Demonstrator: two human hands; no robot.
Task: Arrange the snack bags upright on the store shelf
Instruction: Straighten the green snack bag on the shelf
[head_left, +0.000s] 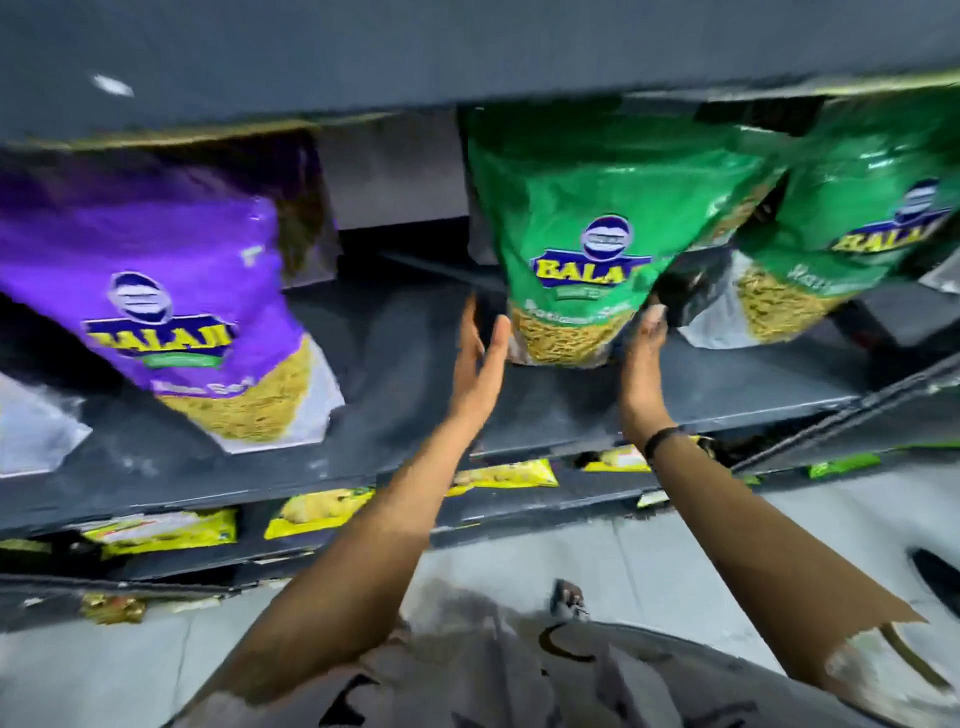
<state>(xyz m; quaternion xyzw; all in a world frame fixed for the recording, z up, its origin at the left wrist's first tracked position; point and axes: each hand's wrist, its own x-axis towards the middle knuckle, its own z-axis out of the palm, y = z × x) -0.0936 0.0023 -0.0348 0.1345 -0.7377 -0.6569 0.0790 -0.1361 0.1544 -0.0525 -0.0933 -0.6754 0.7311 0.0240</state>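
Note:
A green snack bag stands upright on the dark grey shelf, in the middle of the view. My left hand is open beside the bag's lower left corner, palm facing it, fingers straight. My right hand touches the bag's lower right corner; blur hides whether its fingers grip the bag. A second green bag stands to the right, leaning against the first. A purple snack bag stands upright at the left.
Bare shelf lies between the purple bag and the green one. A shelf board hangs low overhead. Yellow packets lie on the lower shelves. The grey floor is at the right.

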